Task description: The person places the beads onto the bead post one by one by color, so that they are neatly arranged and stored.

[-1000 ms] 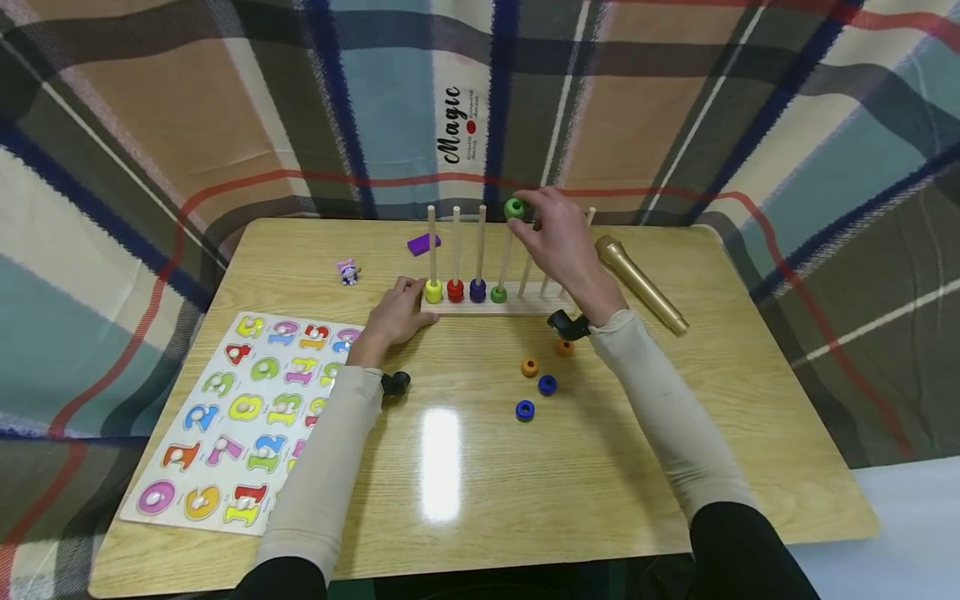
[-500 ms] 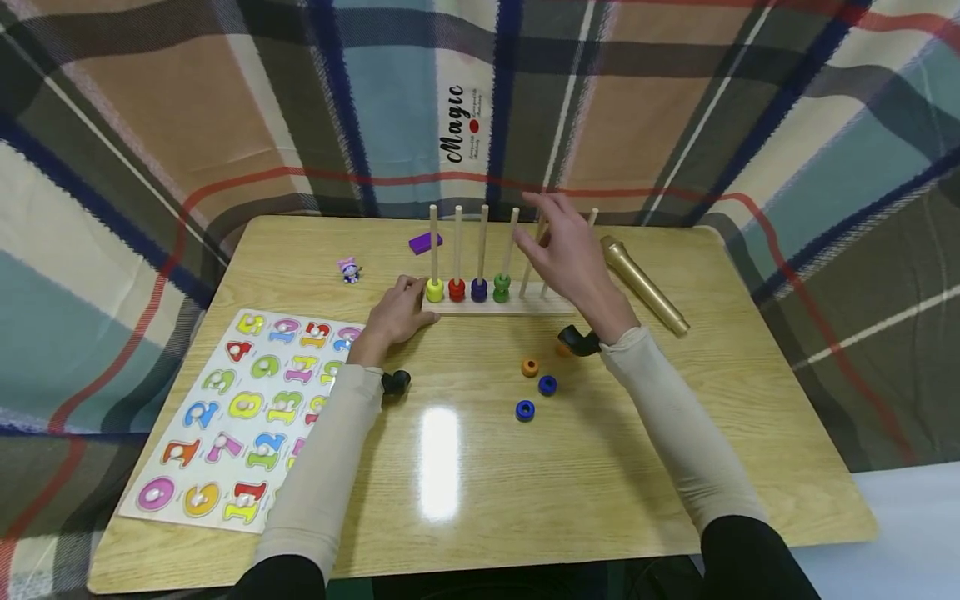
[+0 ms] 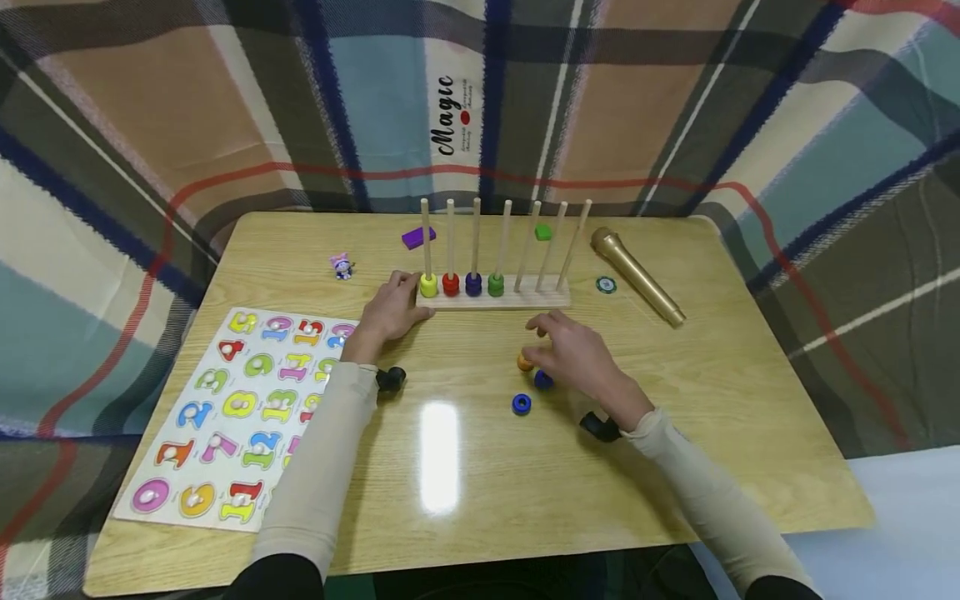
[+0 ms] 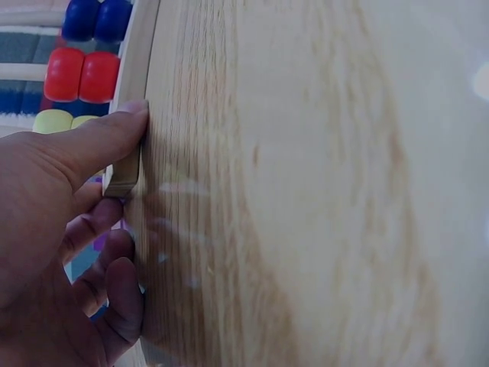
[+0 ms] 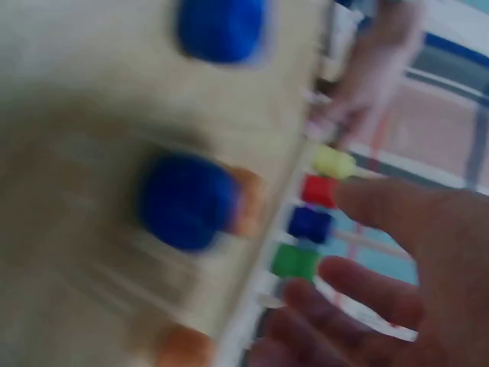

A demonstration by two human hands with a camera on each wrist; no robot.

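A wooden peg rack [image 3: 555, 297] stands at the table's back, with yellow [image 3: 428, 286], red [image 3: 451, 285], dark blue [image 3: 473, 285] and green beads [image 3: 496, 285] on its left pegs. My left hand [image 3: 392, 308] grips the base's left end, thumb on the front edge [image 4: 126, 126] and fingers around the back. Bare pegs rise at the right. In front of the rack, my right hand [image 3: 573, 354] hovers with loosely bent fingers beside an orange bead [image 3: 523, 362] and a blue bead [image 3: 543, 380]. Another blue bead [image 3: 521, 404] lies nearer. The right wrist view, blurred, also shows a second orange bead [image 5: 183, 348].
A number puzzle board [image 3: 225, 525] lies at the left. A gold tube-shaped thing [image 3: 637, 277] and a small round disc [image 3: 606, 285] are at the right. Behind the rack are purple [image 3: 417, 238] and green blocks [image 3: 543, 232]; a small figurine [image 3: 342, 266] stands at the left.
The green bead in my right hand went onto the fourth peg, over the other green one. My right hand then let go and came down toward the loose beads. The left hand stayed on the rack.
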